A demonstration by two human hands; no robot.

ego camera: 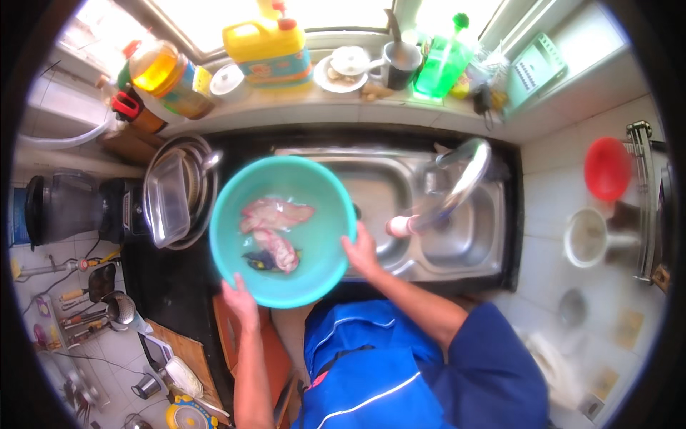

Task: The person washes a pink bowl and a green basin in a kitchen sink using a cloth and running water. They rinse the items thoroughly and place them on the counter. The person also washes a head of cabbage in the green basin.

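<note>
A round turquoise plastic basin is held between my two hands, over the left end of a steel double sink and the black counter beside it. In the basin lie pale pink pieces of raw meat or fish, with something dark and yellowish next to the lower piece; there seems to be water around them. My left hand grips the basin's lower left rim. My right hand holds its right rim, fingers partly hidden. The curved faucet with a pale nozzle stands right of the basin.
Steel bowls and a clear plastic container are stacked left of the basin. A wooden cutting board lies at lower left. On the windowsill stand a yellow jug, an oil bottle, a mug and a green spray bottle.
</note>
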